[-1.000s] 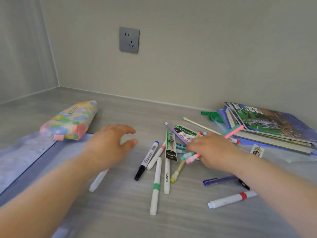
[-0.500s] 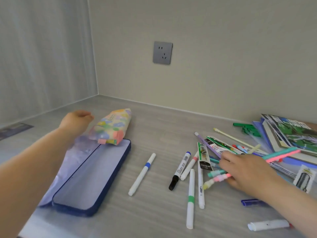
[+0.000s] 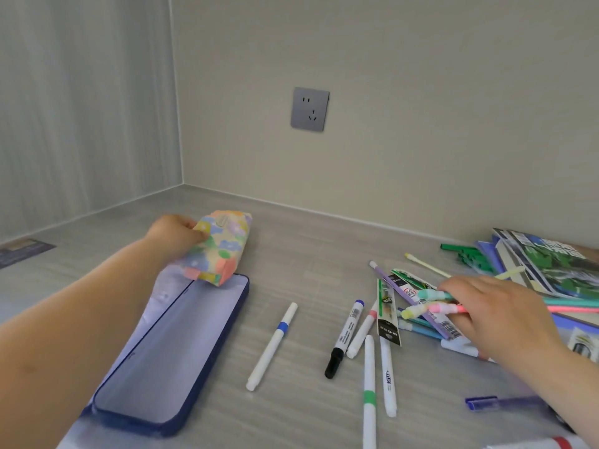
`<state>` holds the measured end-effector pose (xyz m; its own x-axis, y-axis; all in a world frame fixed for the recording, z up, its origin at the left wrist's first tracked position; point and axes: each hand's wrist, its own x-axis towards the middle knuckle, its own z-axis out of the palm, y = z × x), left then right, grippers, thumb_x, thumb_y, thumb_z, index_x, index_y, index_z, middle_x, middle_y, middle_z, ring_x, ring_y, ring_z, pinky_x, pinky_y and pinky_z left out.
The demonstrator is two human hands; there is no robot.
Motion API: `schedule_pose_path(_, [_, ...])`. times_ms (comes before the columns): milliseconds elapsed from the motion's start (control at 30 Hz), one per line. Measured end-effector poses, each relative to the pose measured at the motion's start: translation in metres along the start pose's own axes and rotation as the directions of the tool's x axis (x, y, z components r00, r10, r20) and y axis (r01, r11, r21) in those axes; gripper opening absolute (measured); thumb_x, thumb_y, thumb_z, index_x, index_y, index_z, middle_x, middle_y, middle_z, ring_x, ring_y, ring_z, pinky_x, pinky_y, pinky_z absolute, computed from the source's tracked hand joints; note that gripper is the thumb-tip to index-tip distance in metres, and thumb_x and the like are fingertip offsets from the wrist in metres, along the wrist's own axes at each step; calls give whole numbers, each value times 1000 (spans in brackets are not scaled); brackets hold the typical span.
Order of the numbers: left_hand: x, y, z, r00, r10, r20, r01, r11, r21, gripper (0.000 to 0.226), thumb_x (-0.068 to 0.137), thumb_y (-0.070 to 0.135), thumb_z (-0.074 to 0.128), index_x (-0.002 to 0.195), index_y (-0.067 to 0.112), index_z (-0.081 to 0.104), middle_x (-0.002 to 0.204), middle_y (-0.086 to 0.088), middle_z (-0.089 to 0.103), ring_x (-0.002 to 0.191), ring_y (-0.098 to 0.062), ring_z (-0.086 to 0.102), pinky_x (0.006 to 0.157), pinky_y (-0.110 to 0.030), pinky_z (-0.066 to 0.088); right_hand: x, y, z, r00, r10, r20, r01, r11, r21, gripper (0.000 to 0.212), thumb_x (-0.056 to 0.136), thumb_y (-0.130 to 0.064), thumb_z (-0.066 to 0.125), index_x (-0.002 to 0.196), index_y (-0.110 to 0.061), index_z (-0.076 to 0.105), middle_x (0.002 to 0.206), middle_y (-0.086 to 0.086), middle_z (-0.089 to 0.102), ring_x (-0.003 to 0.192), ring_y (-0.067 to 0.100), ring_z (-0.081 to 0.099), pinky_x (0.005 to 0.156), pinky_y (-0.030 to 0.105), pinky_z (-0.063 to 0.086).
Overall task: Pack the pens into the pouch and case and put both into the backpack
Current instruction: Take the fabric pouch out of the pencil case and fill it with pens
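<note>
My left hand [image 3: 175, 236] grips the far end of the flowered fabric pouch [image 3: 217, 251], which rests partly over the top edge of the open dark-blue pen case [image 3: 168, 354]. My right hand [image 3: 496, 315] is closed around a bundle of pastel pens [image 3: 431, 303] with green, pink and yellow caps, held just above the pile. Loose pens lie on the table: a white one with a blue band [image 3: 272, 346], a black-capped marker [image 3: 345, 338], a white one with a green band [image 3: 369, 393]. No backpack is in view.
Books and magazines [image 3: 547, 264] are stacked at the right, with green pieces [image 3: 463, 254] beside them. A purple pen [image 3: 499, 403] and a red-banded marker [image 3: 538, 443] lie near my right forearm. A wall socket [image 3: 310, 109] sits on the back wall; walls close the corner.
My left hand moved left from the pens to the pouch and took hold of it. The view swung left, showing the open case. My right hand keeps the pastel pens.
</note>
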<state>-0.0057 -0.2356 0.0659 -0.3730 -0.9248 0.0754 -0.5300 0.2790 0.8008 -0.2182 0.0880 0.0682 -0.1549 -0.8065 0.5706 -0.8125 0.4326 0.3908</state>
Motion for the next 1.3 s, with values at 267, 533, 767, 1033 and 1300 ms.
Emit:
schedule_pose_path(267, [-39, 56, 5, 851, 514, -110, -519, 854, -23, 8, 83, 14, 56, 88, 12, 62, 63, 5, 53, 57, -11, 50, 39, -7, 35, 2, 9, -16, 973, 47, -224, -29, 996, 83, 70, 95, -38, 19, 51, -2, 59, 40, 11, 50, 37, 28, 49, 48, 22, 24])
schedule_pose_path(533, [-124, 80, 13, 369, 920, 129, -915, 336, 224, 23, 75, 22, 52, 73, 13, 73, 54, -10, 64, 57, -22, 50, 57, -28, 40, -4, 21, -60, 891, 331, -312, -207, 906, 369, 54, 81, -37, 33, 53, 5, 51, 50, 16, 44, 48, 29, 46, 47, 17, 21])
schedule_pose_path(767, [-157, 60, 43, 194, 962, 195, -970, 158, 186, 22, 72, 16, 50, 66, 15, 70, 62, 3, 69, 71, -6, 50, 87, -32, 35, -14, 26, -106, 729, 618, -295, -211, 612, 763, 38, 74, -53, 35, 71, -28, 63, 58, -20, 56, 59, -12, 55, 55, 6, 39])
schedule_pose_path(1033, [-165, 39, 59, 280, 910, 306, -955, 295, -5, 51, 76, 61, 42, 75, 20, 71, 81, 16, 68, 95, 3, 49, 105, -19, 14, -2, -3, -132, 726, 687, -31, 63, -22, 998, 43, 82, -35, 45, 42, -22, 56, 25, -8, 44, 22, 3, 43, 29, 12, 38])
schedule_pose_path(1300, [-165, 36, 68, 481, 846, 228, -862, 504, -51, 36, 63, 42, 44, 45, 14, 57, 94, 25, 52, 95, 0, 39, 94, -15, 21, -4, -38, -110, 907, 258, 332, -409, 360, 838, 40, 82, -34, 52, 45, -18, 49, 28, -5, 50, 24, 3, 44, 30, 10, 37])
